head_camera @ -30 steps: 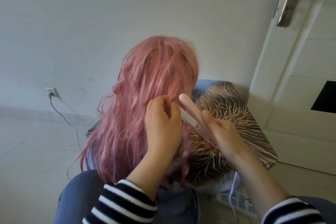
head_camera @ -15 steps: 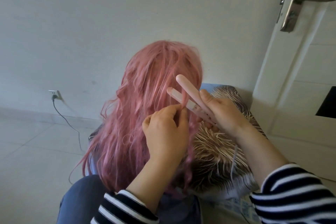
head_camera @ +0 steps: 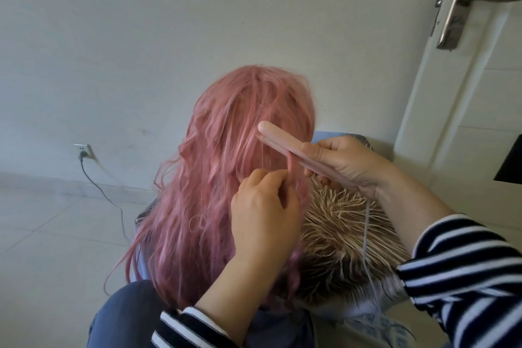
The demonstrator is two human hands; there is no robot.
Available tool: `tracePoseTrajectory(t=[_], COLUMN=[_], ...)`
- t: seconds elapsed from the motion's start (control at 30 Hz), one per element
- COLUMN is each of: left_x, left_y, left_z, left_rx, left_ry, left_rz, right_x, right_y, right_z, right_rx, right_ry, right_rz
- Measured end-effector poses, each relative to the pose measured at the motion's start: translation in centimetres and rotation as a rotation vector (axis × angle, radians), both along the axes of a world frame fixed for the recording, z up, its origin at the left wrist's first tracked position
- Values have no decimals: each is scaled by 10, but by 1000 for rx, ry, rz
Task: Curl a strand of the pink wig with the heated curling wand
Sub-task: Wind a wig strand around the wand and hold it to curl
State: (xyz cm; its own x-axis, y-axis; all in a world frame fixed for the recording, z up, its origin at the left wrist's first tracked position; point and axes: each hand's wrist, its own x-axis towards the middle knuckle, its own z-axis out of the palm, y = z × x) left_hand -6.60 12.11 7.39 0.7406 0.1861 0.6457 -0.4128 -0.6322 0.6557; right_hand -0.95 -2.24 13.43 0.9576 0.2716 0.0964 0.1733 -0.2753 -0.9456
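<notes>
Wig: the long pink synthetic wig (head_camera: 226,183) hangs upright in front of me, its wavy lengths falling toward my knees.
Strand: one thin pink strand (head_camera: 291,162) runs from the wand down to my left fingers, apart from the rest of the hair.
Wand: the slim pale-pink curling wand with two flat arms (head_camera: 285,144) lies tilted, rounded tip up and left against the wig; the strand passes between its arms.
Right hand: my right hand (head_camera: 344,164) grips the wand body, fingers curled around it and thumb on top, pressing the arms together.
Left hand: my left hand (head_camera: 265,206) sits below the wand, fingers bent, pinching the strand's lower part.
Cord: a thin white cord (head_camera: 366,234) drops from the wand's rear end.
Cushion: a cushion printed with a brown spiky hedgehog pattern (head_camera: 339,234) lies just behind the wig, beneath my right wrist.
Wall socket: a white wall socket with a dark plug and cable (head_camera: 83,151) sits low on the wall, well to the left.
Door: a white door with a metal lever handle (head_camera: 463,3) stands at the right.
</notes>
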Motion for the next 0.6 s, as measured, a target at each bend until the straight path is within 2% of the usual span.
tracePoseTrajectory(t=[0.1,0.23,0.33,0.47,0.6], left_x=[-1,2,5,8,13], left_y=[0,6,10,13,16], left_z=[5,17,22,21,19], left_rx=[-88,-317,-446,-488,-602], left_ry=[100,247,225,166,195], left_rz=[-91,-182,-202,-159,-166], right_x=[2,2,4,5,4], right_y=[-4,-6,-6,-6,-7], right_z=[-4,-5,-7,-8,-7], right_rx=[1,15,19,38,86], right_ry=[-22,-22,-15,0,39], right_rz=[-6,-1,6,22,78])
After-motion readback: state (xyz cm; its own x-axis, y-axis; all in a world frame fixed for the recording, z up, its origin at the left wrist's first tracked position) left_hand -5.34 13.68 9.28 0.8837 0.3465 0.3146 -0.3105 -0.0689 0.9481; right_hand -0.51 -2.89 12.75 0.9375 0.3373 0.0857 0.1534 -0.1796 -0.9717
